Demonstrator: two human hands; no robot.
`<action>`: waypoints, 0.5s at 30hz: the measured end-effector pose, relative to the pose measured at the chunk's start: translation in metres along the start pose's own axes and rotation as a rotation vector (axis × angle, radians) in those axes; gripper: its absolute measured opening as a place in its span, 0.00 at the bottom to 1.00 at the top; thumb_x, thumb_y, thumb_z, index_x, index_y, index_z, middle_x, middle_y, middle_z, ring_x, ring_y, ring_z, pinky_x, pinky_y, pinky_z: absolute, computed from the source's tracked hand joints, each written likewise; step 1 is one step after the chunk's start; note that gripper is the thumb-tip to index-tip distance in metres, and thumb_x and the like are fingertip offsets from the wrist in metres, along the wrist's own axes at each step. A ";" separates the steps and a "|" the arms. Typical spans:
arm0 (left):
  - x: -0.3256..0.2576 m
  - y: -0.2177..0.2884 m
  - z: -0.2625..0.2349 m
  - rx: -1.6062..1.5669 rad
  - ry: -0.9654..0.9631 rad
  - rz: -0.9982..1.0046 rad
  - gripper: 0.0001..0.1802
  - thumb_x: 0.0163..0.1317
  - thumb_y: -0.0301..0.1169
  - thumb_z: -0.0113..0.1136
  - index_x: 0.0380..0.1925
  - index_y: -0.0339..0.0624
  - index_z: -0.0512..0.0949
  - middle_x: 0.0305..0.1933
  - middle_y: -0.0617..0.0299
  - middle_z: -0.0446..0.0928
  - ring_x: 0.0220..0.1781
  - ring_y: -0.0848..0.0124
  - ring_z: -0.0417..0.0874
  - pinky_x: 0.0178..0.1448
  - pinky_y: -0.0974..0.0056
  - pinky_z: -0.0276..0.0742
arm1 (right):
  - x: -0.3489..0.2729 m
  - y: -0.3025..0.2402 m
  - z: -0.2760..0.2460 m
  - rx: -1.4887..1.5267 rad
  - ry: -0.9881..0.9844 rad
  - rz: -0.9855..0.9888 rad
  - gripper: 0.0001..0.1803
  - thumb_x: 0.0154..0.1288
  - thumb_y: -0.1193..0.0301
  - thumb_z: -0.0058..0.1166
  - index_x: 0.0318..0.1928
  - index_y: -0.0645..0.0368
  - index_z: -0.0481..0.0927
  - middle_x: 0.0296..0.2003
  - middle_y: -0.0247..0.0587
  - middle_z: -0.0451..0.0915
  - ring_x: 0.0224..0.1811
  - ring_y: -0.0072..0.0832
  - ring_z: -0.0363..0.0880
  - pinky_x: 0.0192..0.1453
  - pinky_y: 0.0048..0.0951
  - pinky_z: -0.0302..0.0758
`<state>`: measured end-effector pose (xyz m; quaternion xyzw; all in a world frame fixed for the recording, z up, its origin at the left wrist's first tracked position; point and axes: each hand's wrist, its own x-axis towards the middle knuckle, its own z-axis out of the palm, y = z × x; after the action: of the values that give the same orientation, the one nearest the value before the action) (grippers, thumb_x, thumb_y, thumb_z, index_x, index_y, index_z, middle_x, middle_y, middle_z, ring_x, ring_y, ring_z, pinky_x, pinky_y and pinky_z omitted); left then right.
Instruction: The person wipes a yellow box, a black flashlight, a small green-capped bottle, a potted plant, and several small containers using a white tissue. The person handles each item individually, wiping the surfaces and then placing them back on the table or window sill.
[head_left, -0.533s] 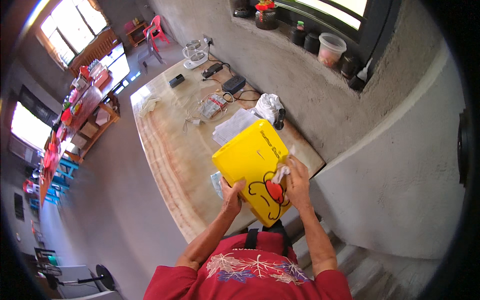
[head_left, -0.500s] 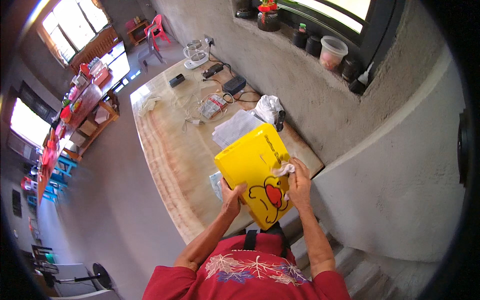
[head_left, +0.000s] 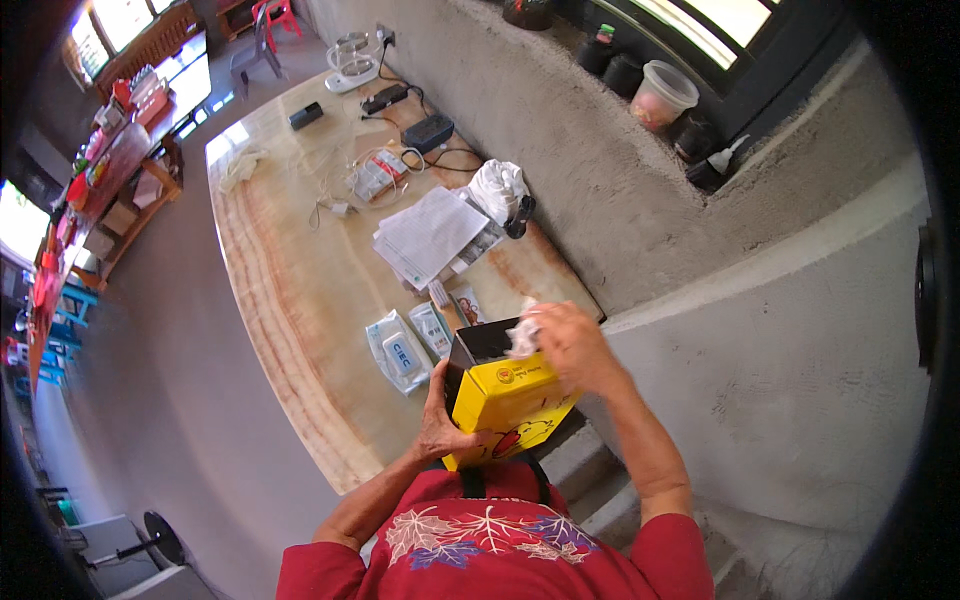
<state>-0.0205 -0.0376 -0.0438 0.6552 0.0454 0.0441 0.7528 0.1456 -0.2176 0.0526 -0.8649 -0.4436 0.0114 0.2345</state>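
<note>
R hand (head_left: 575,345), thumb + fingers pinching a crumpled white wad (head_left: 522,338) at the far edge of the yellow box (head_left: 502,405); can't tell if wad's pressed to the dark side or just above it. L hand (head_left: 440,425) clamped round the box's L edge, thumb on the yellow face. Box is held tilted btwn the hands, in front of the shirt (head_left: 495,540), over the near end of the table (head_left: 300,330).

Progress, my read: wiping looks under way, not done, as wad's at the box & L hand's steadying it. Which faces are done or left: can't tell; no clear dirt visible.

Just past box: wipes pack (head_left: 400,350), smaller packet (head_left: 430,328), brush (head_left: 450,314). Beyond: papers (head_left: 430,235), white cloth bundle (head_left: 497,190), blk adapter (head_left: 427,132) w/ cables. Far end: glass-topped appliance (head_left: 350,65) nr wall.
</note>
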 end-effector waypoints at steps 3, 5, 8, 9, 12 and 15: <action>0.002 0.005 -0.001 -0.015 -0.051 -0.006 0.63 0.29 0.40 0.76 0.65 0.38 0.46 0.57 0.55 0.62 0.62 0.64 0.63 0.67 0.60 0.55 | -0.007 0.027 -0.019 0.074 -0.075 0.259 0.13 0.60 0.75 0.43 0.42 0.65 0.77 0.42 0.49 0.76 0.44 0.41 0.74 0.52 0.38 0.69; 0.005 -0.001 -0.003 0.115 -0.030 0.021 0.62 0.28 0.39 0.75 0.64 0.39 0.48 0.58 0.53 0.62 0.61 0.63 0.64 0.66 0.61 0.58 | -0.004 0.028 -0.022 0.111 -0.027 0.352 0.12 0.60 0.74 0.45 0.42 0.66 0.76 0.43 0.49 0.77 0.42 0.41 0.75 0.49 0.37 0.72; 0.009 0.004 0.004 0.092 -0.038 -0.072 0.61 0.28 0.38 0.75 0.64 0.39 0.48 0.58 0.52 0.63 0.61 0.62 0.65 0.66 0.61 0.58 | 0.005 -0.029 -0.022 0.299 0.086 -0.030 0.14 0.57 0.77 0.48 0.46 0.61 0.76 0.47 0.47 0.75 0.51 0.40 0.73 0.56 0.39 0.68; 0.010 0.006 0.005 0.052 -0.046 -0.128 0.62 0.28 0.37 0.75 0.64 0.39 0.48 0.58 0.52 0.62 0.62 0.62 0.65 0.66 0.61 0.58 | 0.012 -0.049 -0.021 0.241 0.068 -0.235 0.13 0.58 0.74 0.49 0.45 0.57 0.77 0.48 0.45 0.75 0.52 0.39 0.73 0.56 0.40 0.67; 0.019 0.007 0.010 0.039 -0.077 0.000 0.60 0.29 0.36 0.75 0.63 0.38 0.49 0.58 0.53 0.62 0.61 0.63 0.64 0.65 0.62 0.58 | 0.020 -0.067 -0.007 0.133 0.025 -0.229 0.13 0.60 0.70 0.48 0.45 0.57 0.76 0.48 0.44 0.76 0.53 0.39 0.72 0.55 0.39 0.66; 0.019 0.014 0.017 0.019 -0.073 0.029 0.58 0.30 0.36 0.75 0.62 0.38 0.50 0.58 0.54 0.62 0.60 0.64 0.65 0.65 0.62 0.59 | 0.016 -0.017 0.004 0.265 -0.070 -0.041 0.13 0.63 0.71 0.43 0.46 0.61 0.75 0.46 0.46 0.76 0.50 0.38 0.73 0.56 0.36 0.66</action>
<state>0.0004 -0.0503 -0.0282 0.6641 0.0088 0.0308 0.7469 0.1420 -0.1950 0.0589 -0.8160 -0.4640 0.0955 0.3312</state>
